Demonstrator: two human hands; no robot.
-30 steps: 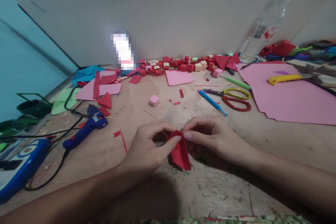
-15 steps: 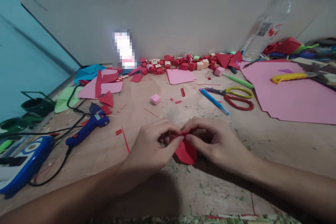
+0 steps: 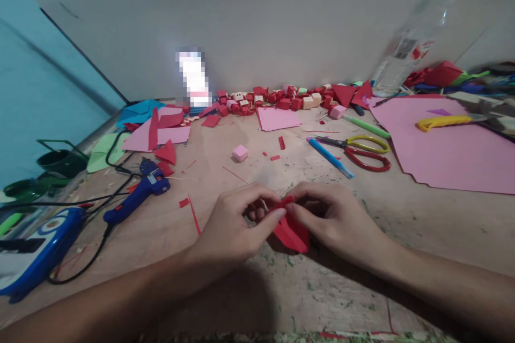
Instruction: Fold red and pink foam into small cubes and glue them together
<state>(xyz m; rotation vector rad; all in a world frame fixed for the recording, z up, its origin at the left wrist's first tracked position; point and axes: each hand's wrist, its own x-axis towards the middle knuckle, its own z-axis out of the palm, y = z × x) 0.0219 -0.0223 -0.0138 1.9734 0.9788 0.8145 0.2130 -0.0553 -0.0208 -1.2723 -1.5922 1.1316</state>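
A piece of red paper (image 3: 293, 236) is pinched between both hands just above the wooden table. My left hand (image 3: 241, 220) is closed on its upper left edge, thumb and fingertips pressed together. On the other side my right hand (image 3: 330, 211) grips the top edge, which looks folded over between the fingers. The paper's lower part hangs free toward me, and the fingers hide some of its upper part. Beyond the hands lies a small pink paper cube (image 3: 240, 153), with small red paper scraps (image 3: 281, 142) to its right.
A blue glue gun (image 3: 137, 198) with a black cord lies at left. Scissors (image 3: 364, 153), a blue pen (image 3: 330, 158) and pink sheets (image 3: 454, 155) lie at right. Along the wall are red paper cubes (image 3: 285, 103), a bright phone (image 3: 193, 77) and a plastic bottle (image 3: 410, 48).
The red paper has shifted slightly to the right and tilted between the fingers, and more of its top edge shows. Both hands keep their pinch. The view has moved slightly.
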